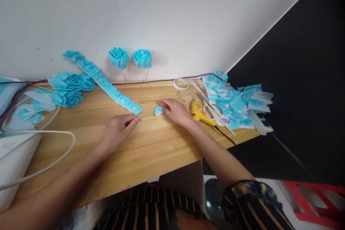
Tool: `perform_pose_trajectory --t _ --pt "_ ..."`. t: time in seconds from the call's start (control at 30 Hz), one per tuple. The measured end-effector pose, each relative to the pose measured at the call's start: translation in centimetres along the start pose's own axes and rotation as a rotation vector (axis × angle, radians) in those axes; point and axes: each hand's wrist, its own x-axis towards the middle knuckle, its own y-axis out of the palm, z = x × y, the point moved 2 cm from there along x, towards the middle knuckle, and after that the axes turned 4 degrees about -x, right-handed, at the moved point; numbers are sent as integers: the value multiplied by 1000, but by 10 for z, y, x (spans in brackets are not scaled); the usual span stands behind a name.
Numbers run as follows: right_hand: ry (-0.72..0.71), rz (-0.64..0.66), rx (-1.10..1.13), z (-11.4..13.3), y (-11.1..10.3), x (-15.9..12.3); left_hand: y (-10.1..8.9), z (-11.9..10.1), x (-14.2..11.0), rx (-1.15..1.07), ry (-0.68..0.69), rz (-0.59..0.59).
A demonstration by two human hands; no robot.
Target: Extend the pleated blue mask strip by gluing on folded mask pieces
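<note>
A long strip of overlapping folded blue paper petals [107, 88] slants across the table, its upper end resting against the wall. My left hand [117, 129] is closed in a pinch at the strip's near end, on the lower edge. To the right, my right hand [176, 110] bends its fingers down over a small blue-and-white folded paper piece [159, 110] and grips its right side. A short gap of bare wood separates this piece from the strip. My right fingertips partly hide the piece.
Two blue paper roses [142, 58] on sticks lean against the wall. More paper roses [68, 91] lie at left near a white cable [72, 138]. At right are a yellow glue gun [202, 116], scissors [219, 109], tape rolls [180, 84], sticks and a heap of blue paper pieces [229, 97].
</note>
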Motion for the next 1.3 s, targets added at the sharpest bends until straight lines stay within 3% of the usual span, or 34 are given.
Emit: perform_pose_trajectory --t 0.2,0.37,0.57,0.67,0.97,1.3 --pt "-134 147 240 27 1 -6 -5 -2 0 -28 -6 -46" --pt "-262 185 189 38 2 -13 3 4 1 -55 39 16" --pt "-344 172 208 32 -1 -18 16 10 2 74 403 23" --pt "-405 132 232 29 -5 -23 18 11 2 132 507 35" --pt "-467 93 102 27 -1 -35 25 10 3 194 625 59" --pt "-443 58 126 22 8 -38 33 15 4 229 577 145"
